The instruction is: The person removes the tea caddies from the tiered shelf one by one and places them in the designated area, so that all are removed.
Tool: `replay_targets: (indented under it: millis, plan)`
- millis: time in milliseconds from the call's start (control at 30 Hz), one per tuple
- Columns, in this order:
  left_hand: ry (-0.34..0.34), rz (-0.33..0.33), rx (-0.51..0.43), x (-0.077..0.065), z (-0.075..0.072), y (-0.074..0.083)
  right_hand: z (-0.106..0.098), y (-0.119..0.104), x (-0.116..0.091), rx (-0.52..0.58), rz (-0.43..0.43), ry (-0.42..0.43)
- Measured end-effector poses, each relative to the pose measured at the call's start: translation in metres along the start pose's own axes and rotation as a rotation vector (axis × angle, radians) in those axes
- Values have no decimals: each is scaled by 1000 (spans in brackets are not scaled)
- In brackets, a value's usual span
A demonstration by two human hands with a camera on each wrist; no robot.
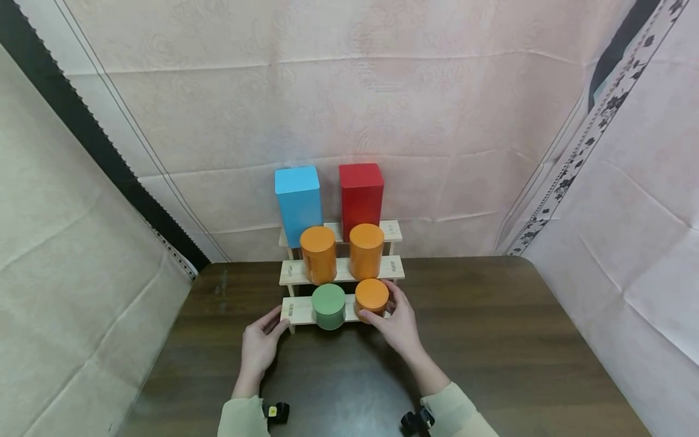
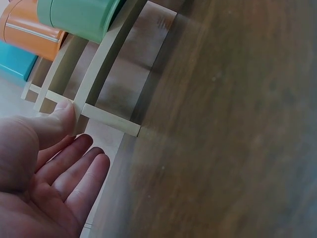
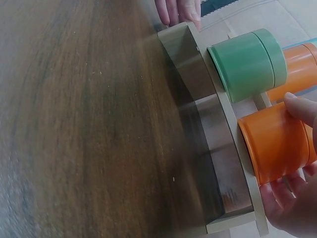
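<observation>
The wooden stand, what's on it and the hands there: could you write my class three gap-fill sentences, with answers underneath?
The right hand grips a short canister coloured ____.
The left hand touches the wooden stand, built in ____ tiers.
In the head view, the red box stands to the ____ of the blue box.

Missing words: orange; three; right.

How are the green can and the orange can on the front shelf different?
Colour: the green can is green all over, while the front orange can is orange.
Touch: the right hand grips the orange can, but no hand touches the green can.
Place: in the head view, the green can is on the left and the orange can on the right.
Both are short, round and upright on the front shelf.
</observation>
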State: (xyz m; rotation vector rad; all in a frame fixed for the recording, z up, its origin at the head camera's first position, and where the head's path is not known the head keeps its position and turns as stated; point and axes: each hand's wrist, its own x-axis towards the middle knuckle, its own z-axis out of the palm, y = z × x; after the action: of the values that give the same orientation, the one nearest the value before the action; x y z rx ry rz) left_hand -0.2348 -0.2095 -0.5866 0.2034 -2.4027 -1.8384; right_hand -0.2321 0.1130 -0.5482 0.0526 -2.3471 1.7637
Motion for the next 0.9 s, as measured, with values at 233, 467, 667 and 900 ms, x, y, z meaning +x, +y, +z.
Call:
replay_targets:
  millis: [233,467,667,900]
  plan:
    - [5,15,10,1,0,1,-1,-2,1,13,-2,1]
    - [3,15,22,1,-2,0,-4,-1,-1,11,-1,7]
    - [3,18,18,0,-1,0,-14,0,-3,41,12,29]
    - [7,17,10,-1,0,-1,-37,8,-6,59,7,22]
